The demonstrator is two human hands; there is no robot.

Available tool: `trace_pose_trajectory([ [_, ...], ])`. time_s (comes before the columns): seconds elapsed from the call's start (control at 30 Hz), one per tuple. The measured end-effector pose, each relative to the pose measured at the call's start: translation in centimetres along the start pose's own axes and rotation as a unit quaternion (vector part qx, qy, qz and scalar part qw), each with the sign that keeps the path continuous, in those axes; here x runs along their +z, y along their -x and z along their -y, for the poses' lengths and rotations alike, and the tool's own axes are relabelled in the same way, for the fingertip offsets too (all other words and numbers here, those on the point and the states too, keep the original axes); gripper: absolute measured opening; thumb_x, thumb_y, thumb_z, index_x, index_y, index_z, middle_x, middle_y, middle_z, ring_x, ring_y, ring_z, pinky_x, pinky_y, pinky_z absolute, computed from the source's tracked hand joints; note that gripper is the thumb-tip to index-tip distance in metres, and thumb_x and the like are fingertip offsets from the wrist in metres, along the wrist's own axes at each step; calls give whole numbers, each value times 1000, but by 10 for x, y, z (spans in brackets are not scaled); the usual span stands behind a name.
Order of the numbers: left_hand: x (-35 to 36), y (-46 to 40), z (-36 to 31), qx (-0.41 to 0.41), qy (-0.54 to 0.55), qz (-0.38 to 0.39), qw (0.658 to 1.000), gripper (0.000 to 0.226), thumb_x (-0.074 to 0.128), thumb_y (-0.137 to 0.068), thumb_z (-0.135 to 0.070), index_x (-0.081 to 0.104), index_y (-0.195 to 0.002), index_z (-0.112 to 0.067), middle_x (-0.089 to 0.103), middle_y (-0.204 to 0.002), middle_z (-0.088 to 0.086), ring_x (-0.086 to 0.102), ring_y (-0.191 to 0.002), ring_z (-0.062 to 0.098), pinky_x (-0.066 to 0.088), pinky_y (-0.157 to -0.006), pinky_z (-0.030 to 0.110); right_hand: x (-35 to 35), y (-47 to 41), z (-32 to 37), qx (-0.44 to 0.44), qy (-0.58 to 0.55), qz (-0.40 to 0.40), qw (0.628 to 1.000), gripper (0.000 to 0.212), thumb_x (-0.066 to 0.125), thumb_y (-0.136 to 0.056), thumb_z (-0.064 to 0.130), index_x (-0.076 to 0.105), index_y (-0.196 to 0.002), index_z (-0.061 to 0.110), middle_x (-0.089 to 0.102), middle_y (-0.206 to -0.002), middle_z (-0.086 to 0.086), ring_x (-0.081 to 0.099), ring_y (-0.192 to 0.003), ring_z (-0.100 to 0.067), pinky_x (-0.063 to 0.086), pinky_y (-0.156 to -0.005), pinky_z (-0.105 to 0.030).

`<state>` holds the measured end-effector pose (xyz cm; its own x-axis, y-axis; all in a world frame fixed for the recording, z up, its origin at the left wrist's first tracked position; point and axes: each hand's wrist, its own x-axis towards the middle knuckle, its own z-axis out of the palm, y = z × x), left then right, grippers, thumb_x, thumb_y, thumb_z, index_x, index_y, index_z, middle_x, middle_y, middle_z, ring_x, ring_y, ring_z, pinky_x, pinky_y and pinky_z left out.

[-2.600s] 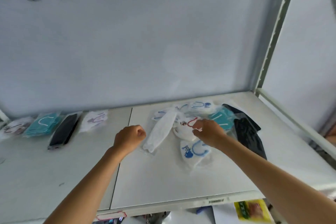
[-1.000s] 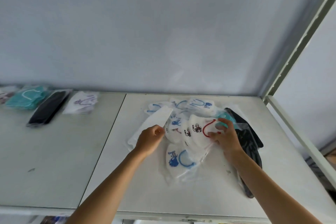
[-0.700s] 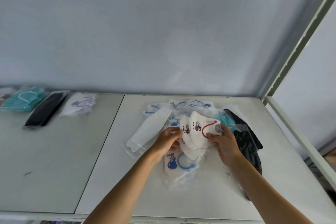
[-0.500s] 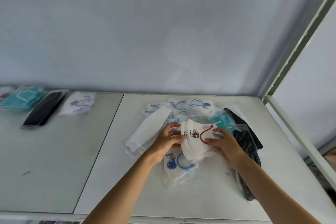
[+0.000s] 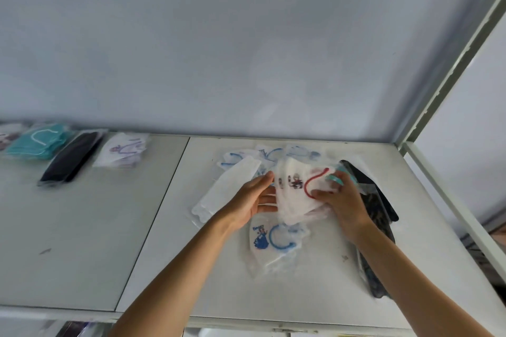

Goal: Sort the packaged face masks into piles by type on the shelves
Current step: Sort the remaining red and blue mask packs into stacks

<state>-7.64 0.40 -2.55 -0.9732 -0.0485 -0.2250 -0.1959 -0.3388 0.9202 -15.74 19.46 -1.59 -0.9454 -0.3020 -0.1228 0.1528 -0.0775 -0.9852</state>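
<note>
The picking step is in hand: above the unsorted heap at the right of the shelf (image 5: 315, 290), the right hand (image 5: 343, 204) pinches a red-looped white packaged mask (image 5: 299, 194) while the left hand (image 5: 253, 201) steadies it with straight fingers, and next, I judge, it must travel left to the sorted piles (image 5: 74, 153).

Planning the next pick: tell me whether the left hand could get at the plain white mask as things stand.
Probably yes. The plain white mask lies uncovered just left of the left hand, which only touches the red-looped packets with straight fingers.
</note>
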Motion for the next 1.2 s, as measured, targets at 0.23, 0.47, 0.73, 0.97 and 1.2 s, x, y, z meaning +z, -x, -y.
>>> trace_pose_trajectory([
  [0.23, -62, 5, -26, 110, -70, -270, 954, 18, 71, -81, -10, 60, -94, -16, 67, -89, 7, 62, -80, 23, 50, -67, 33, 71, -19, -9, -36, 187, 88, 978, 54, 71, -83, 13, 45, -129, 18, 62, -111, -6, 62, -104, -24, 53, -84, -34],
  [0.47, -135, 32, -42, 112, -65, -398, 908, 12, 64, -87, -7, 58, -89, -17, 64, -95, 10, 61, -85, 25, 49, -72, 33, 59, -53, -43, -162, 695, 224, 664, 28, 35, -99, 32, 58, -85, 27, 59, -94, 14, 54, -103, -12, 28, -110, -46],
  [0.73, -140, 33, -32, 83, -75, -388, 915, 23, 63, -88, -10, 59, -110, -5, 64, -101, 14, 61, -87, 25, 50, -70, 32, 52, -58, -36, -179, 735, 150, 637, 40, 38, -98, 44, 57, -127, 24, 50, -138, 3, 36, -134, -18, 21, -114, -39],
  [0.97, -128, 27, -31, 70, -96, -372, 921, 14, 63, -89, -10, 59, -102, -9, 64, -98, 12, 61, -87, 26, 51, -78, 38, 105, -25, -55, -136, 763, 120, 621, 72, 47, -81, 71, 57, -122, 13, 54, -122, -4, 45, -120, -25, 35, -102, -39],
  [1.2, -136, 34, -26, 60, -109, -374, 919, 15, 64, -88, -11, 60, -102, -8, 65, -101, 16, 63, -90, 29, 53, -85, 47, 109, -23, -41, -118, 734, 119, 658, 28, 50, -91, 26, 63, -107, 7, 57, -111, -9, 54, -106, -26, 47, -83, -33],
])
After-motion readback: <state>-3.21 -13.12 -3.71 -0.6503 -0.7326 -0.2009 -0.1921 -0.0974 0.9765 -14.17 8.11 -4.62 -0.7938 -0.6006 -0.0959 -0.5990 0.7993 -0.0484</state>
